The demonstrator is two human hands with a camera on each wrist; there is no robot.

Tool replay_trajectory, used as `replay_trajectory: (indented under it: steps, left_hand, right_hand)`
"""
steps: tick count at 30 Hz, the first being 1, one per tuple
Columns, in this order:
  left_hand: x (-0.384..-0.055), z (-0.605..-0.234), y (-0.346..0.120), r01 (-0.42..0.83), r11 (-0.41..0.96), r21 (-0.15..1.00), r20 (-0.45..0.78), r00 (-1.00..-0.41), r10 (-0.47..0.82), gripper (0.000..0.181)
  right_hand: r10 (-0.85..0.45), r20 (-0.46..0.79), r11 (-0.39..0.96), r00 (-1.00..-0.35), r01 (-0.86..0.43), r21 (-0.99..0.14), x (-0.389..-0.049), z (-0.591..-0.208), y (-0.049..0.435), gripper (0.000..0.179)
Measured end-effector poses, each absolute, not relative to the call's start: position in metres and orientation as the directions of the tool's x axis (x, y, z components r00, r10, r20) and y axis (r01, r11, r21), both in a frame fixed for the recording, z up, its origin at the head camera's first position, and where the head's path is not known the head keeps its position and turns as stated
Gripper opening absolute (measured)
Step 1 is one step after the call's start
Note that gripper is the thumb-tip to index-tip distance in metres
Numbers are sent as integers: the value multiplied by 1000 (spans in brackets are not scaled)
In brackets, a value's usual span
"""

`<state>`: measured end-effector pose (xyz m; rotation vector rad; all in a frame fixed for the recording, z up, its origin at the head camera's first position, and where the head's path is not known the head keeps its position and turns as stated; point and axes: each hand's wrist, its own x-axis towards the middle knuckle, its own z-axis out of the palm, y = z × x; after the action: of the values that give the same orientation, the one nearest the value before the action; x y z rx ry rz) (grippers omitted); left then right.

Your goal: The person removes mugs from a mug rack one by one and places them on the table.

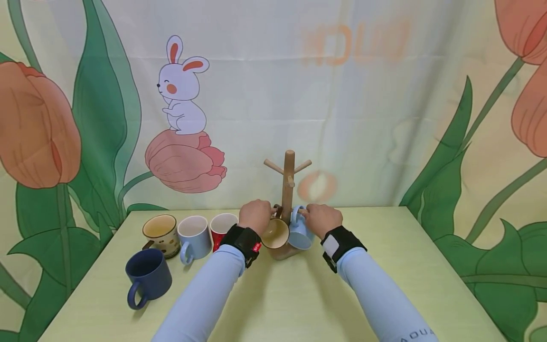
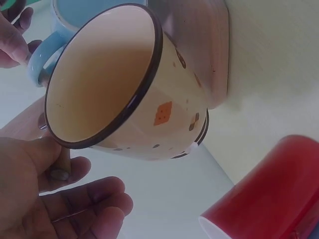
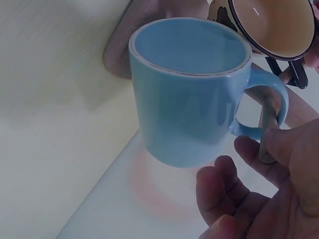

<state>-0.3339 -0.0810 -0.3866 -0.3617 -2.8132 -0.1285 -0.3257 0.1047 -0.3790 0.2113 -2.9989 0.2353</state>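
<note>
A wooden mug tree (image 1: 288, 190) stands at the table's back edge. On its lower left peg hangs a cream mug (image 2: 174, 119) with a dark rim, its mouth tilted outward. My left hand (image 1: 255, 216) pinches that peg's end (image 2: 61, 172) between thumb and forefinger, right beside the mug; the other fingers are loosely bent. Opposite it, a light blue mug (image 3: 189, 114) hangs by its handle (image 3: 283, 99) from the lower right peg. The thumb and forefinger of my right hand (image 1: 324, 218) pinch the tip of this peg (image 3: 267, 147), just outside the handle.
Left of the tree, a red mug (image 1: 218, 232), a pale blue mug (image 1: 196, 240) and a patterned mug (image 1: 168, 242) stand in a row. In front of them is a navy mug (image 1: 155, 280). Bare upper pegs (image 1: 303, 166) stick out above my hands. A printed curtain (image 1: 256, 95) hangs behind.
</note>
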Motion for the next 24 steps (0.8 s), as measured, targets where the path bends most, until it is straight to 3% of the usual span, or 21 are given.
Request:
replay_trajectory:
  steps: [24]
  left_hand:
    - [-322,-386,-77,259,966,6,321,-915,243,31]
  right_hand:
    - [-157,154,967,-976,-183,-175,-338,-388,111,30]
